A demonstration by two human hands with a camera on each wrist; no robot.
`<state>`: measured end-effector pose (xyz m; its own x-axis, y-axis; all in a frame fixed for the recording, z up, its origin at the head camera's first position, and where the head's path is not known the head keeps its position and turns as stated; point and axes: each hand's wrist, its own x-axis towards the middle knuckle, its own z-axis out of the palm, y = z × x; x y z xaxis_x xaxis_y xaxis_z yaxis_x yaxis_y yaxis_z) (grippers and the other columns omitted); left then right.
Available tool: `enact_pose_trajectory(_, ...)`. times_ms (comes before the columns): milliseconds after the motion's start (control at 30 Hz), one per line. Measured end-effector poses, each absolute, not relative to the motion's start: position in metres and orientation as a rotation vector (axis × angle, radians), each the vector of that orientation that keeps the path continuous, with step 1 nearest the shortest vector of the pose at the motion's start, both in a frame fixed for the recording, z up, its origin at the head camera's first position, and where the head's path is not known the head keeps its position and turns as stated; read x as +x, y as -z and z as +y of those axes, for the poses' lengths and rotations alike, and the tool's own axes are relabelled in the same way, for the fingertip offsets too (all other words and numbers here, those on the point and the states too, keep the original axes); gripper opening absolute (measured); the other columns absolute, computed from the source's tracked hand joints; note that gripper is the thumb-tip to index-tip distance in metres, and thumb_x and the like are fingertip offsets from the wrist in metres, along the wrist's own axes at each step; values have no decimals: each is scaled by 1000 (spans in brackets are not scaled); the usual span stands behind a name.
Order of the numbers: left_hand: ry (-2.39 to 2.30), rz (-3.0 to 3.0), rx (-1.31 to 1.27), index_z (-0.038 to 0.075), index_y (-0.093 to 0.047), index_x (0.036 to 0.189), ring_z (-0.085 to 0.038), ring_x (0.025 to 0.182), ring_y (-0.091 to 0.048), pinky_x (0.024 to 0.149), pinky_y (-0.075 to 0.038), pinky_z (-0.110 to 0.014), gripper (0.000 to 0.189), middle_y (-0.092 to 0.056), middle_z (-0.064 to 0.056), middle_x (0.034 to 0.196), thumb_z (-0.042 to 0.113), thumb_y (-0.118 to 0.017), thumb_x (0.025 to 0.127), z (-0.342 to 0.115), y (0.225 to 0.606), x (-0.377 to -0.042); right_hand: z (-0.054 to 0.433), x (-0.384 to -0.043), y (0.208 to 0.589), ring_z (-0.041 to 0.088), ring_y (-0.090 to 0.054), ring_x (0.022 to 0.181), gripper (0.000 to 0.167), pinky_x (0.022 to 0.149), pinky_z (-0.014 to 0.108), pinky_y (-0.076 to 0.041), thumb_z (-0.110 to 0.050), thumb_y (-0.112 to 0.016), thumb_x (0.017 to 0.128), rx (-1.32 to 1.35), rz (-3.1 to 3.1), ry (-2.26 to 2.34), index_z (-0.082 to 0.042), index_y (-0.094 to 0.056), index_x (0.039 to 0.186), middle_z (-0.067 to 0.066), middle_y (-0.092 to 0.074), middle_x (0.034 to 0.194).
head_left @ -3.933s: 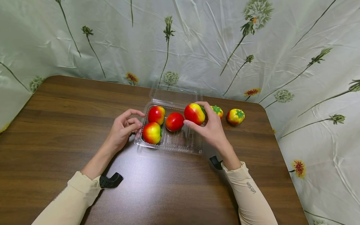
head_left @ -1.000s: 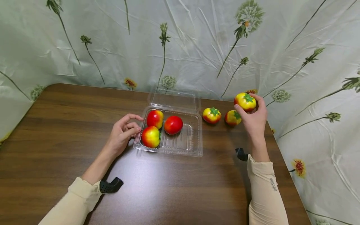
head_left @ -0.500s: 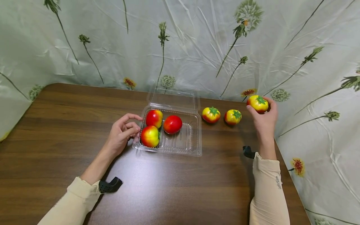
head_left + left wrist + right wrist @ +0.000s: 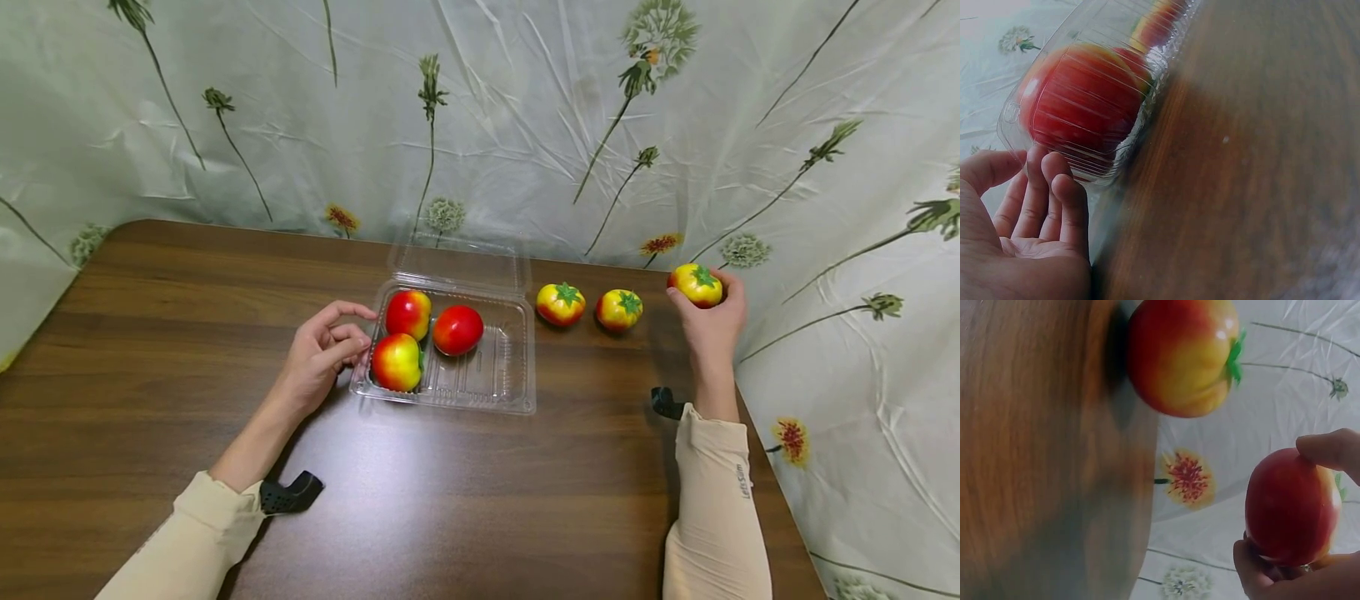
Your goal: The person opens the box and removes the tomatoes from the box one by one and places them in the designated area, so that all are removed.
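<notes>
A clear plastic container point(image 4: 508, 367) lies with its lid raised at the back. Three red-and-yellow tomatoes sit in its left and middle part, among them an all-red-looking tomato point(image 4: 458, 330). My left hand point(image 4: 318, 354) pinches the container's left rim; in the left wrist view its thumb and fingertips meet at that edge. At the table's far right, my right hand point(image 4: 712, 325) grips another tomato point(image 4: 694, 285), green star-shaped calyx up. The right wrist view shows this held tomato point(image 4: 1291, 509) raised off the tabletop, between thumb and fingers.
Two more tomatoes, a left one point(image 4: 560, 304) and a right one point(image 4: 618, 311), stand in a row between the container and my right hand. A flowered curtain point(image 4: 300, 125) hangs behind the brown wooden table point(image 4: 465, 517).
My right hand has carried the tomato from over the container to the far right, past the two standing tomatoes, and lowered slightly. My left hand has stayed at the container's rim.
</notes>
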<state>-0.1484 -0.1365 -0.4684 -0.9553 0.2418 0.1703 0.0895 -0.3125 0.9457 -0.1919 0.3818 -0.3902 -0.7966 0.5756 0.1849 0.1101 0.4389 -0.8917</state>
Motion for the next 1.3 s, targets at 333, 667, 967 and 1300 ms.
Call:
enact_pose_trajectory(333,-2442,1767,449,1,-62,123,-13,62,-60,57,-54,-18,27,-72,-3,79,-12,-56,100,-136,468,-148,395,-194,411,21,-50,126,74,107,29,-45,-24,-83,88,-670,-2396,-1214,-3,-47,149,13,-52,145)
enact_pose_trajectory(667,-2448,1795,422,0,-62,123,-14,61,-58,57,-53,-18,27,-72,-3,78,-11,-57,99,-135,469,-149,394,-196,424,37,-46,135,77,116,48,-39,-20,-82,88,-671,-2526,-1151,3,-41,150,25,-47,151)
enact_pose_trajectory(967,-2473,1768,452,-5,-60,123,-12,60,-58,55,-52,-18,27,-71,-4,77,-15,-57,98,-135,469,-150,392,-195,426,43,-45,137,80,117,54,-37,-25,-80,91,-689,-2605,-1115,3,-37,153,27,-44,154)
enact_pose_trajectory(1300,-2470,1749,455,-5,-60,123,-13,60,-59,54,-52,-19,27,-71,-4,77,-14,-56,98,-135,469,-150,396,-195,424,43,-44,139,81,119,54,-37,-26,-79,92,-689,-2636,-1132,0,-36,156,27,-42,157)
